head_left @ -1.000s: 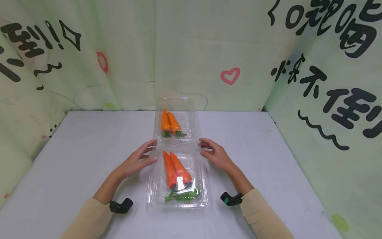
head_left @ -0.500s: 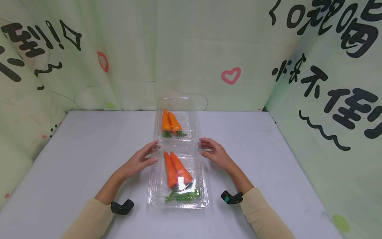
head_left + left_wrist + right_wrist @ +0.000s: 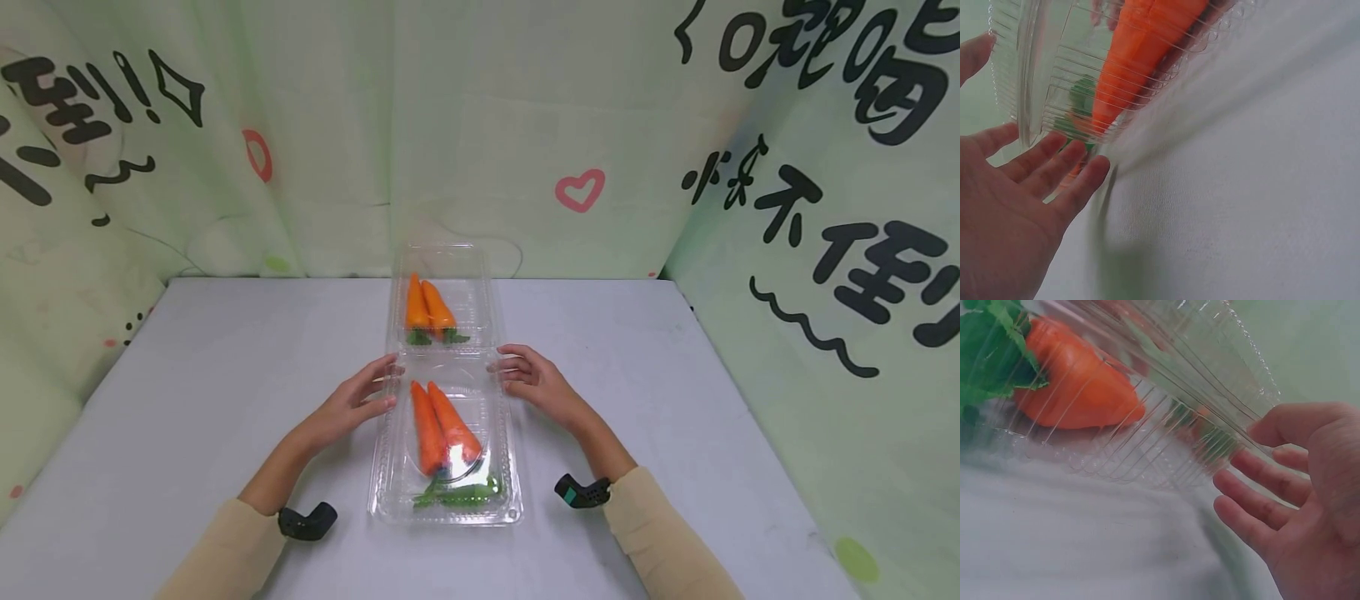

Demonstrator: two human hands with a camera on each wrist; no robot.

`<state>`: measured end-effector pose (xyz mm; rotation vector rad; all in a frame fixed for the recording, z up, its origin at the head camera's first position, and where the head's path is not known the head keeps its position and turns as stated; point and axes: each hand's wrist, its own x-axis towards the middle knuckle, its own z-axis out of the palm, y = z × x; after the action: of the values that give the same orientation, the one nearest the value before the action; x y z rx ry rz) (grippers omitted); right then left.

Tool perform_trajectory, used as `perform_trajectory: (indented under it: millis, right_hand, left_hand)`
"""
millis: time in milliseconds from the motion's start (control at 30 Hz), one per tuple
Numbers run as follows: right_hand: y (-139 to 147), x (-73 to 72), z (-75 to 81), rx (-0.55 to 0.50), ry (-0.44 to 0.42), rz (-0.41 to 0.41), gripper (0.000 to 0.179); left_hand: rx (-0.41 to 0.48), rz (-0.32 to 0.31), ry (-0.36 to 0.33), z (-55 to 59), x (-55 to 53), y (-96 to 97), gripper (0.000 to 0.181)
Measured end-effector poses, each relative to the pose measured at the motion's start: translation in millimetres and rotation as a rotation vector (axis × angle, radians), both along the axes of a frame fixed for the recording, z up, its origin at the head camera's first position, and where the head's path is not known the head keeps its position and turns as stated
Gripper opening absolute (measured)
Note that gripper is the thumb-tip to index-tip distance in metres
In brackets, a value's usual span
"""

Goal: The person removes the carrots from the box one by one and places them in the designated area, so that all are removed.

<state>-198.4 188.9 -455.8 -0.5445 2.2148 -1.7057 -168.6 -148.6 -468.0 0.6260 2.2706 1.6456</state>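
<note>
In the head view, a clear plastic clamshell box (image 3: 498, 467) lies on the table with two carrots (image 3: 450, 433) inside, tips pointing away and green tops at the near end. My left hand (image 3: 348, 404) is at its far left corner, and the left wrist view shows its fingers (image 3: 1054, 159) nearly straight against the ribbed wall, thumb apart. At the far right corner is my right hand (image 3: 543, 390); in the right wrist view its thumb (image 3: 1285, 422) meets the rim while relaxed fingers lie below. Some fingertips show through the plastic.
Directly behind stands a second clear clamshell box (image 3: 480, 312) with two smaller orange carrots (image 3: 429, 308). A white table (image 3: 615, 367) spreads to both sides. A printed pale green curtain (image 3: 525, 108) hangs behind and along the sides.
My left fingertips have shifted slightly right behind the near box's corner. My right fingertips have moved slightly left and now show through the plastic. Both boxes look unmoved.
</note>
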Motion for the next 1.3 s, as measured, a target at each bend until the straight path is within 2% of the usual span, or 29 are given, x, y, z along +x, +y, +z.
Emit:
perform_trajectory:
  millis: [533, 700, 867, 1300]
  right_hand:
    - [-2, -6.1, 1.2, -0.023, -0.036, -0.012, 0.047]
    - [-3, -7.4, -1.0, -0.039, -0.052, -0.02, 0.046]
    - [-5, -8.0, 0.0, -0.026, -0.065, -0.052, 0.043]
    - [-11, -7.6, 1.8, 0.05, -0.043, -0.141, 0.037]
  left_hand:
    - [0.05, -0.031, -0.048, 2.2, 0.9, -1.7, 0.065]
    - [0.035, -0.038, -0.053, 1.5, 1.3, -1.9, 0.065]
    - [0.03, -0.035, -0.081, 0.8, 1.1, -1.5, 0.065]
    - [0.047, -0.055, -0.052, -0.3, -0.2, -1.2, 0.063]
